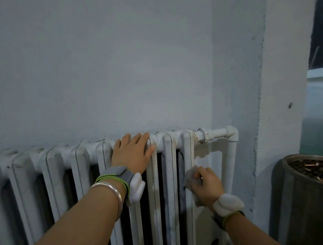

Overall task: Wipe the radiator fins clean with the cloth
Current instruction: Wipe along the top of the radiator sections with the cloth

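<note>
The white, ribbed radiator point(79, 162) is standing against the wall, its upright fins showing scuffed, grimy paint and dark gaps between them. The pale, crumpled cloth point(190, 176) is pressing against the front of the rightmost fin point(188, 153), below its top, bunched in the right hand point(207, 186) that is gripping it.

One radiator point(171, 198), one cloth point(190, 175), two hands (left hand point(133, 153), right hand point(207, 184)), two wrist sensors point(136, 187) point(227, 203), one bangle point(112, 191), one bin point(306, 208)
</note>
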The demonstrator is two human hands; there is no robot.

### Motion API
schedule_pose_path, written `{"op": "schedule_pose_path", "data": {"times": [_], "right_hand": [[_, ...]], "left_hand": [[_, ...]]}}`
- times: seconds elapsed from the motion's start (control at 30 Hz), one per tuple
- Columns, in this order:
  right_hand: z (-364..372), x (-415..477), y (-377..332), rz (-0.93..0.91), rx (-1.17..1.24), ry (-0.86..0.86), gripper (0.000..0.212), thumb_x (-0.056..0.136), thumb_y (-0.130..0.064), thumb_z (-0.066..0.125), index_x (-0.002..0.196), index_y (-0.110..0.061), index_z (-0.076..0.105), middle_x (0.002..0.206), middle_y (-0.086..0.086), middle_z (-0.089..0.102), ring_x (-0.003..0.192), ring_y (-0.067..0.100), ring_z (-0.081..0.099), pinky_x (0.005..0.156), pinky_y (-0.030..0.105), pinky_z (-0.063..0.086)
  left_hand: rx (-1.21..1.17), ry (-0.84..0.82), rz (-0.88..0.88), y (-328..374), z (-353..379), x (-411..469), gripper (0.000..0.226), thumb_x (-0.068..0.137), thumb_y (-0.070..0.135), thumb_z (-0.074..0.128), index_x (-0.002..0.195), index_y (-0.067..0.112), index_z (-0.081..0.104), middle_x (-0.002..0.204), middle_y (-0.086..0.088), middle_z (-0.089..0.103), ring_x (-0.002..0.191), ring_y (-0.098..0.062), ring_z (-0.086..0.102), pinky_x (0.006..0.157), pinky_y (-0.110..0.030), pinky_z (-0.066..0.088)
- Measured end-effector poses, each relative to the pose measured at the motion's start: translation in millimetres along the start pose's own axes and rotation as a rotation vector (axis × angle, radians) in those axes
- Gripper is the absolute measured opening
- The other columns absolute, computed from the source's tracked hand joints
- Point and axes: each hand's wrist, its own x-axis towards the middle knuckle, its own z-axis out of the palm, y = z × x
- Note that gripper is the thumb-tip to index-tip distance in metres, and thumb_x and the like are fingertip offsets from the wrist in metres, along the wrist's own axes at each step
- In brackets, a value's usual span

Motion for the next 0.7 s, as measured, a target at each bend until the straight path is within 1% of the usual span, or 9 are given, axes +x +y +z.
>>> {"op": "schedule_pose_path", "data": {"times": [0.13,0.2,0.27,0.33,0.4,0.47,0.53,0.6,0.7], "right_hand": [[-24,19,-34,-0.085,0.193,0.282,0.027,0.080,-0.016,0.070,0.077,-0.023,0.044,0.088,-0.002,0.046,0.075,-0.001,0.046,0.062,0.008,0.034],[-38,36,-60,-0.166,0.250,0.381,0.022,0.081,-0.018,0.069,0.084,-0.021,0.048,0.091,0.001,0.050,0.078,0.005,0.048,0.065,0.013,0.035],[-47,57,-81,-0.219,0.252,0.412,0.018,0.083,-0.022,0.067,0.092,-0.019,0.051,0.095,0.004,0.052,0.083,0.015,0.053,0.071,0.026,0.042],[-51,79,-96,-0.215,0.186,0.393,0.020,0.085,-0.024,0.063,0.100,-0.017,0.054,0.101,0.007,0.054,0.088,0.019,0.054,0.075,0.031,0.045],[-50,98,-107,-0.216,0.098,0.353,0.023,0.085,-0.025,0.061,0.105,-0.014,0.057,0.103,0.011,0.057,0.092,0.025,0.056,0.078,0.035,0.047],[-42,112,-114,-0.209,0.009,0.289,0.024,0.087,-0.026,0.059,0.106,-0.012,0.059,0.103,0.014,0.059,0.094,0.030,0.056,0.079,0.037,0.047],[-31,122,-120,-0.185,-0.081,0.218,0.026,0.089,-0.026,0.056,0.109,-0.011,0.062,0.105,0.016,0.060,0.098,0.033,0.056,0.080,0.035,0.047],[-20,126,-126,-0.158,-0.206,0.106,0.029,0.092,-0.028,0.050,0.112,-0.013,0.063,0.110,0.014,0.061,0.104,0.034,0.055,0.083,0.034,0.045],[-11,126,-138,-0.107,-0.396,-0.071,0.033,0.096,-0.031,0.040,0.117,-0.020,0.063,0.119,0.008,0.063,0.110,0.032,0.055,0.086,0.032,0.040]], "left_hand": [[-0.033,0.056,0.020,-10,5,-1,0.059,0.095,0.058,0.017,0.146,0.030,0.026,0.156,0.005,0.023,0.143,-0.023,0.018,0.117,-0.039,0.016],[-0.043,0.103,0.007,-16,4,0,0.065,0.092,0.059,0.012,0.146,0.027,0.028,0.156,0.004,0.024,0.143,-0.023,0.020,0.117,-0.039,0.017],[-0.021,0.124,-0.014,-24,3,-1,0.061,0.095,0.056,0.016,0.147,0.025,0.027,0.156,0.003,0.024,0.143,-0.022,0.019,0.118,-0.041,0.013],[0.043,0.113,-0.024,-30,2,-2,0.055,0.098,0.051,0.020,0.148,0.027,0.024,0.156,0.006,0.021,0.145,-0.019,0.015,0.119,-0.041,0.005],[0.080,0.115,-0.009,-35,3,-3,0.052,0.099,0.048,0.018,0.147,0.028,0.026,0.155,0.007,0.024,0.144,-0.018,0.017,0.118,-0.041,0.003],[0.087,0.133,0.017,-36,2,-6,0.059,0.094,0.050,0.007,0.141,0.027,0.036,0.151,0.006,0.035,0.139,-0.016,0.031,0.116,-0.039,0.011],[0.096,0.159,0.051,-36,2,-6,0.071,0.085,0.051,0.000,0.134,0.026,0.045,0.145,0.004,0.044,0.132,-0.016,0.042,0.112,-0.038,0.022],[0.095,0.171,0.060,-37,3,-5,0.073,0.084,0.051,-0.001,0.132,0.025,0.047,0.143,0.004,0.046,0.130,-0.015,0.044,0.110,-0.037,0.025],[0.083,0.151,0.048,-38,4,-4,0.069,0.086,0.050,0.000,0.134,0.027,0.043,0.146,0.007,0.042,0.134,-0.013,0.039,0.110,-0.035,0.023]]}}
